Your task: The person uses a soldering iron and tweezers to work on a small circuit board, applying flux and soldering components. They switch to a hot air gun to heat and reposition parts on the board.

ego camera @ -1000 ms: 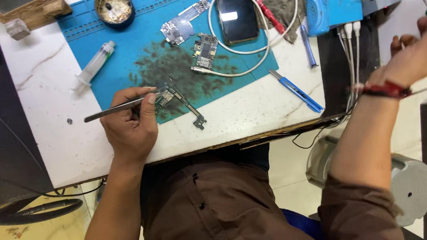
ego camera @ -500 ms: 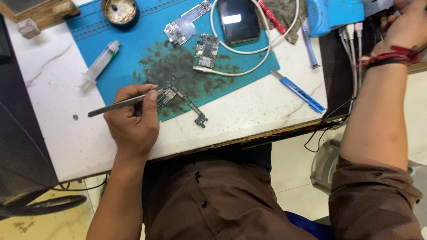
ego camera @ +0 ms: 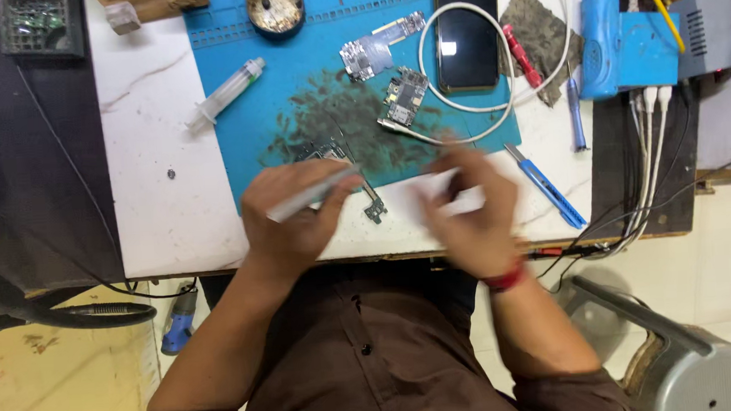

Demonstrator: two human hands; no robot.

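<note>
Head view: thin metal tweezers (ego camera: 311, 193) are gripped in the left hand (ego camera: 296, 226), tips by the small circuit board (ego camera: 338, 161) on the blue mat (ego camera: 293, 92). The right hand (ego camera: 470, 217) is blurred; curled, but what's held can't be told. Board should be kept flat & tweezers steady, w/ wrists rested on the surface (ego camera: 165, 208).

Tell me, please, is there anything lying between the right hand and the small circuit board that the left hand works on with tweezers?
Nothing visible does. The right hand, blurred, hovers just right of the small circuit board; only bare white tabletop and blue mat lie between. The left hand holds tweezers on the board's other side.
</note>
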